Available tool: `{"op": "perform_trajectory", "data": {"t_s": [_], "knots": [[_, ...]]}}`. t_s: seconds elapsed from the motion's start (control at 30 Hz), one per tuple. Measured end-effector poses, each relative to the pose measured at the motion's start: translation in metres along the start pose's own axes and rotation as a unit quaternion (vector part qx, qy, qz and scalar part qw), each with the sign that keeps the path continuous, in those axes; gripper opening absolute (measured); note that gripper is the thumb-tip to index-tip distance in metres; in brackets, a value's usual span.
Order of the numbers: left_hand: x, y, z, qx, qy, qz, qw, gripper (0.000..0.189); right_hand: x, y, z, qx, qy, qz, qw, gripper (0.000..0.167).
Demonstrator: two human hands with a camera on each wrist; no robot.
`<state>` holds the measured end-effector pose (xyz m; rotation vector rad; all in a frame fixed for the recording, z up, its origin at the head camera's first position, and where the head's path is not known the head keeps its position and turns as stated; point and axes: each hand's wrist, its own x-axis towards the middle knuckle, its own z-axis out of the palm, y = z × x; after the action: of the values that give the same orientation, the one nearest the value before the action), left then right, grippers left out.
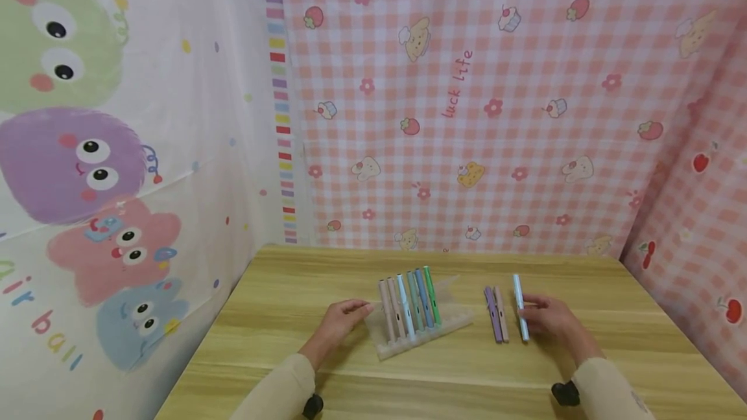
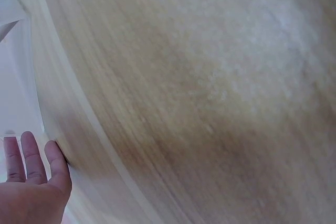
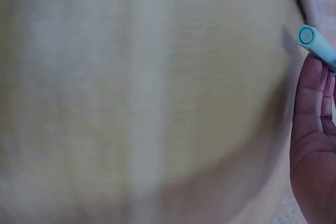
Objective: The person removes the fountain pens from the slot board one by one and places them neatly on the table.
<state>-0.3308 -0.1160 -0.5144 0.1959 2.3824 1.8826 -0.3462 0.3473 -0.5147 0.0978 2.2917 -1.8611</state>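
Note:
My right hand pinches a light blue pen, which stands tilted up between thumb and fingers. In the right wrist view the round end of this pen shows above the fingers. My left hand has its fingertips at the left edge of a translucent pen stand. Its fingers look loosely extended in the left wrist view. Several pens lean side by side in the stand: brownish-pink, light blue, grey-green, a blue pen and a green pen at the right end.
A purple pen and a brownish-pink pen lie together on the wooden table, between the stand and my right hand. Patterned cloths hang behind the table and at both sides.

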Motion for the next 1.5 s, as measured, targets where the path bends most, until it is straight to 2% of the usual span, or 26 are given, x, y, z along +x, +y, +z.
{"op": "perform_trajectory", "data": {"t_s": [0.17, 0.43, 0.87, 1.0, 1.5], "knots": [[0.000, 0.000, 0.000, 0.001, -0.001, -0.001, 1.0000, 0.044, -0.001, 0.008, 0.001, -0.004, -0.002, 0.012, 0.9999, 0.063], [-0.001, -0.001, 0.001, -0.002, 0.002, -0.004, 1.0000, 0.042, 0.000, 0.003, 0.006, -0.007, 0.016, 0.032, 0.9994, 0.061], [-0.001, 0.000, 0.002, 0.007, 0.004, -0.005, 1.0000, 0.041, 0.004, -0.001, 0.013, -0.032, 0.014, 0.011, 0.9993, 0.056], [-0.001, 0.000, 0.001, 0.007, 0.003, -0.002, 1.0000, 0.041, 0.004, -0.005, 0.016, -0.054, 0.021, 0.014, 0.9982, 0.056], [-0.003, 0.003, 0.001, 0.001, 0.001, -0.002, 1.0000, 0.042, 0.002, -0.006, 0.017, -0.054, 0.030, 0.022, 0.9978, 0.056]]}}
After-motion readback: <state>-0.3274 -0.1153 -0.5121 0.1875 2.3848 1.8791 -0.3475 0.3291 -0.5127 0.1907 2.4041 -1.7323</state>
